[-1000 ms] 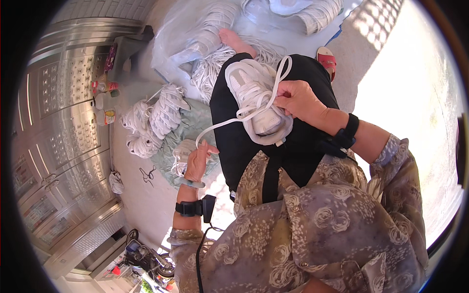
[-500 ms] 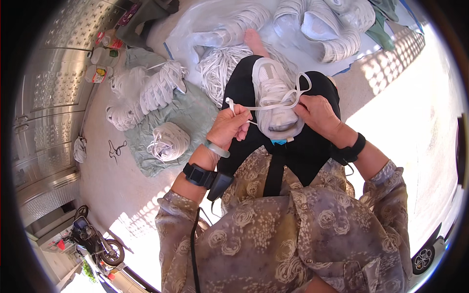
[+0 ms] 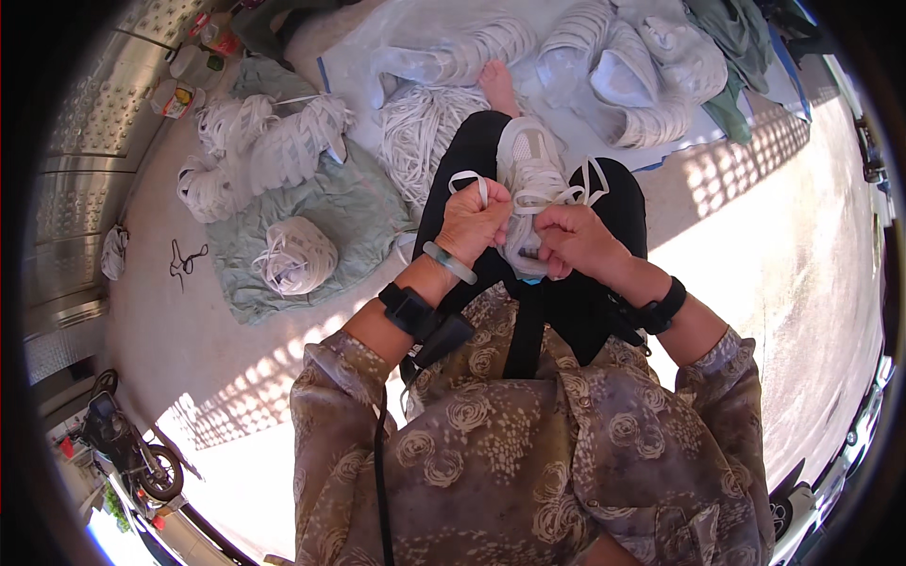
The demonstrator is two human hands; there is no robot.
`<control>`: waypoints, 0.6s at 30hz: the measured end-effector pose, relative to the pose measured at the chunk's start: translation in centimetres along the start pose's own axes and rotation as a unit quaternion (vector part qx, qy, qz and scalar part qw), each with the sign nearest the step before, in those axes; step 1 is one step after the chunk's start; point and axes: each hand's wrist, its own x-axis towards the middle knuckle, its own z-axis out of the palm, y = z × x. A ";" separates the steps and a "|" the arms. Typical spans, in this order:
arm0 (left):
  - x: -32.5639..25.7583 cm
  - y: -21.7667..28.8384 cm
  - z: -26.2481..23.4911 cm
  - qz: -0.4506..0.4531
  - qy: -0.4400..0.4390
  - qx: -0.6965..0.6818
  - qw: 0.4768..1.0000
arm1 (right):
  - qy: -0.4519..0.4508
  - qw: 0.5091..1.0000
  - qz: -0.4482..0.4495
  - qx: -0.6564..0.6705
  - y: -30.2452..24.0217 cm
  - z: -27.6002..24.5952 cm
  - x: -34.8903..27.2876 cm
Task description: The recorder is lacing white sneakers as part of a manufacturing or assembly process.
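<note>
A white sneaker (image 3: 528, 151) rests on my lap between my black-clad thighs, its toe pointing away from me. White shoelace (image 3: 587, 181) runs across its upper, with one loop standing at the right and another at the left. My left hand (image 3: 478, 219) is closed in a pinch on the lace at the shoe's left side, a loop rising above the fingers. Over the shoe's opening, my right hand (image 3: 578, 241) is closed with its fingers curled at the lace. Both hands hide much of the ankle part, so exactly what the right fingertips grip is partly covered.
A heap of loose white laces (image 3: 420, 141) lies beyond my knees. Rows of white shoes (image 3: 651, 80) sit on plastic sheeting at the back. Left, a green cloth (image 3: 354, 212) carries a single laced shoe (image 3: 297, 255) and more shoes (image 3: 274, 151). A motorcycle (image 3: 132, 443) stands far left.
My right hand has moved left and down over the shoe's opening. My left hand has come in closer to the shoe. Lace loops now stand at both sides, and the whole view has shifted slightly.
</note>
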 end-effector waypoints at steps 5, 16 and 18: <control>0.2 0.1 0.1 0.006 -0.019 -0.019 1.000 | 0.054 0.998 0.020 0.000 0.1 0.8 0.6; 0.9 -0.5 -0.2 0.014 -0.050 -0.063 0.997 | 0.087 0.996 0.015 -0.002 0.6 1.0 1.5; 1.2 -0.7 -0.3 0.010 -0.053 -0.070 0.996 | 0.094 0.996 0.008 0.003 0.9 1.0 1.6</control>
